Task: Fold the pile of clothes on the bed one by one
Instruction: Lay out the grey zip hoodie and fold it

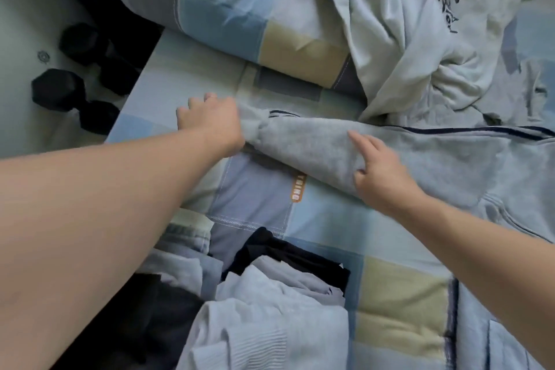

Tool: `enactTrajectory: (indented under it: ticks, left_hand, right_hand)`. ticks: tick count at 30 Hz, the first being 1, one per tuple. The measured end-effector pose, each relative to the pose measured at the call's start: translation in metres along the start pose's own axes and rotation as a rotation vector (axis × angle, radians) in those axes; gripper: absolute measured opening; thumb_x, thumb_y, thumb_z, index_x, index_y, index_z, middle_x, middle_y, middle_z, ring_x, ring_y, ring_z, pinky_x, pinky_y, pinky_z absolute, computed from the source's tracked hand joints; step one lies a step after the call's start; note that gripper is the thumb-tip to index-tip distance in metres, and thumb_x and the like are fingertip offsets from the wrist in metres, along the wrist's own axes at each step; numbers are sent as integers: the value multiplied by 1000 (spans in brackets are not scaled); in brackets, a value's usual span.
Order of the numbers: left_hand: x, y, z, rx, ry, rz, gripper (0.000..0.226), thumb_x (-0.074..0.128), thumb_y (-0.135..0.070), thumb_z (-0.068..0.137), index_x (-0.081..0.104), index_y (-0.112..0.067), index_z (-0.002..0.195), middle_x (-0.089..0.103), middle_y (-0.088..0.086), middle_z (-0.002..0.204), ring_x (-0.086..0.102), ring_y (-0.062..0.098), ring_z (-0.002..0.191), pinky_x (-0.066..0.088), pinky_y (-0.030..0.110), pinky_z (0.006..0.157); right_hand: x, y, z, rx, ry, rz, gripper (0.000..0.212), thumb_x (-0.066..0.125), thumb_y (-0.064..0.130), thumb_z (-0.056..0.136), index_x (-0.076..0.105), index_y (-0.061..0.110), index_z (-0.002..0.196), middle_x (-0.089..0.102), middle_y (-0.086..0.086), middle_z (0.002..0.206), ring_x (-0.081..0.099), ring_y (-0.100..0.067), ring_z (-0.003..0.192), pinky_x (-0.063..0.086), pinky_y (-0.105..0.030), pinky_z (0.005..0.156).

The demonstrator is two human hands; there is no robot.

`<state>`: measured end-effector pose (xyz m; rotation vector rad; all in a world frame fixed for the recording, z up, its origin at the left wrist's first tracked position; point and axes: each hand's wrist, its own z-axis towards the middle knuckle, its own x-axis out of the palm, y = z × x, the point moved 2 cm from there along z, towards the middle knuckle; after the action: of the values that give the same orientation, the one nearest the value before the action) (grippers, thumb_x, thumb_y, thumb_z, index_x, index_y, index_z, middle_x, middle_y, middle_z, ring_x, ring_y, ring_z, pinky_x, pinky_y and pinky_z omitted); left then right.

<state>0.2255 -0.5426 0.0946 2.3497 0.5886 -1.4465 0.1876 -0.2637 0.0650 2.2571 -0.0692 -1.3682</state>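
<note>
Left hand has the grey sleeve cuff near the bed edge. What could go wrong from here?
1. The left hand grips the cuff close to the bed edge; pulled further, it may slip off toward the dumbbells.
2. The grey jacket lies against the white sweatshirt; folding could drag that along.
3. The right hand only rests on the sleeve, so it may bunch.
</note>
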Motion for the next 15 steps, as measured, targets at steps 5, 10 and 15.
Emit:
enactTrajectory:
  ticks: [5,10,15]
  left_hand:
    - [37,9,25,-137,94,-673,72,61,-52,93,34,-16,149,40,10,151,43,35,135,36,41,107]
    - [56,-4,45,-120,90,-863,57,71,-44,90,51,-13,133,60,7,128,57,29,120,43,31,90]
    - [65,4,55,-167,-127,-859,19,61,-31,95,57,-13,101,62,11,116,57,32,105,35,30,78]
  right_hand:
    - [34,8,20,120,250,-74,69,50,15,94,26,33,157,20,1,163,29,-31,146,35,-46,114]
    - [37,8,32,82,-133,-132,61,58,20,89,43,27,148,44,-7,149,43,-32,131,39,-46,105]
    - [23,3,59,153,-242,-264,26,42,47,101,62,35,112,59,-1,126,46,-29,128,17,-53,114]
